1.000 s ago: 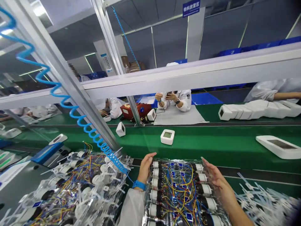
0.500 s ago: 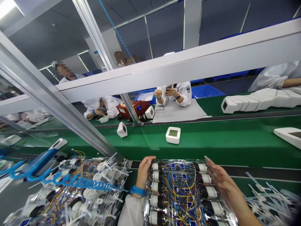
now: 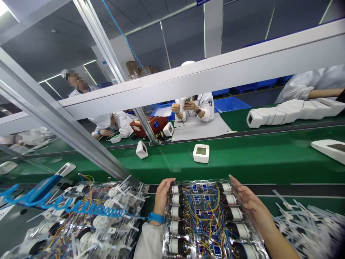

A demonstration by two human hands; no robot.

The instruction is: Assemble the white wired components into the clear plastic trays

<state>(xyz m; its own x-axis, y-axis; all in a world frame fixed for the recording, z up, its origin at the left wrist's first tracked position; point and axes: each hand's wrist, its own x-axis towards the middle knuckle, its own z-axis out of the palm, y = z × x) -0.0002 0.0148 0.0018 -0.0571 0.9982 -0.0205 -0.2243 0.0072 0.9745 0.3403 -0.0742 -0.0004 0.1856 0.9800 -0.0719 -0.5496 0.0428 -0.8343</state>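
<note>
A clear plastic tray [image 3: 201, 240] is in front of me, filled with rows of white-and-black cylindrical parts [image 3: 176, 212], tangled coloured wires and small blue pieces. My left hand [image 3: 162, 196], with a blue band at the wrist, grips its far left corner. Along the right edge lies my right hand [image 3: 249, 201], its fingers reaching to the far right corner and its thumb against the side. The tray's near end runs out of the picture. Beyond it, a white square device with a screen [image 3: 201, 154] rests on the green belt [image 3: 242, 154].
Similar wired parts in clear plastic [image 3: 88, 223] are heaped at left under a blue coiled hose [image 3: 88, 209]. White plastic strips [image 3: 304, 223] lie at right. A metal frame [image 3: 188, 86] crosses ahead. Co-workers [image 3: 196, 108] sit beyond, near a row of white devices [image 3: 285, 113].
The view has shifted slightly. The white devices near the middle of the belt have moved a little rightward. Both hands keep their hold on the tray.
</note>
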